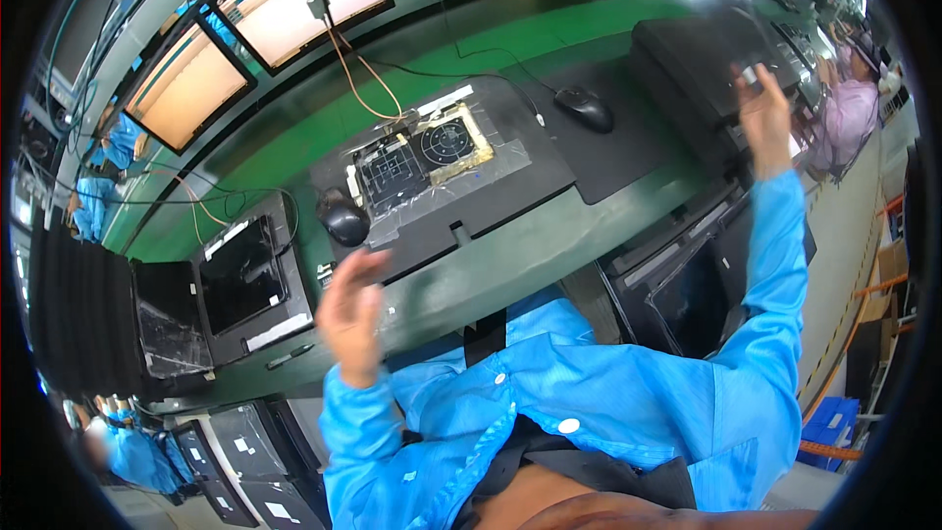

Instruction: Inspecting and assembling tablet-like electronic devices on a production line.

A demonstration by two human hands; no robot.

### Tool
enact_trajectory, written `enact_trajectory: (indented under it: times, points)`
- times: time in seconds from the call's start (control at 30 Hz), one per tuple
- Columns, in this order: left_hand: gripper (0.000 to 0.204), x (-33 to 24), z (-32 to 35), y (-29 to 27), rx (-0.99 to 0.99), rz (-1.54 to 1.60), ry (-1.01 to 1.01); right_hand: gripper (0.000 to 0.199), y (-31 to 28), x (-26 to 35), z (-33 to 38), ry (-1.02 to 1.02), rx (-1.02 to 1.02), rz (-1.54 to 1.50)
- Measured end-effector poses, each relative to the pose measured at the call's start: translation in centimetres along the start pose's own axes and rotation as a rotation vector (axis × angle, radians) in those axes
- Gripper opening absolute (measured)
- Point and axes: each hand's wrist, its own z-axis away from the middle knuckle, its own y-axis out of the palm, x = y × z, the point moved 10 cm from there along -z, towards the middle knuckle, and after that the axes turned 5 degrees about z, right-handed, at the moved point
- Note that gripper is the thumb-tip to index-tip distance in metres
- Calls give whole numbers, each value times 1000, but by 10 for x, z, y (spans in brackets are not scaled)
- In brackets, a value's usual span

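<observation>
My left hand (353,322) is raised over the front edge of the green bench, slightly blurred, its fingers apart and nothing visible in them. Nearest to it are a black mouse (343,218) and a small white-and-black piece (325,275). Out to the right, my right hand (767,126) is lifted beside a black foam block (692,64), pinching a small whitish piece (751,75) whose kind I cannot make out. Between the hands lies a black foam mat (520,198) bearing a taped frame with a small screen (446,143) that shows a circular test pattern and grid lines.
Two lit monitors (304,2) stand at the back left, with cables hanging down. A second mouse (584,109) rests right of the frame. At left are a dark panel (243,277), a foam stack (83,319) and a pen (290,355). A person in pink (846,118) is at far right.
</observation>
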Motion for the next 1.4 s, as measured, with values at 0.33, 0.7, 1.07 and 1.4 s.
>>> enact_trajectory:
  times: [0.33, 0.7, 1.07, 1.4]
  points:
    - [28, 49, 8, 112, -264, 709, -174, 34, 230, -221, 187, 603, 737, 435]
    - [39, 91, 68, -13, -339, 755, -257, 46, 217, -186, 98, -802, 394, 1632]
    - [35, 111, 65, -23, -341, 938, -390, 40, 241, -235, 95, -591, 861, 1573]
    - [31, 104, 65, -14, -250, 990, -414, 13, 269, -222, 105, -981, 1331, 1720]
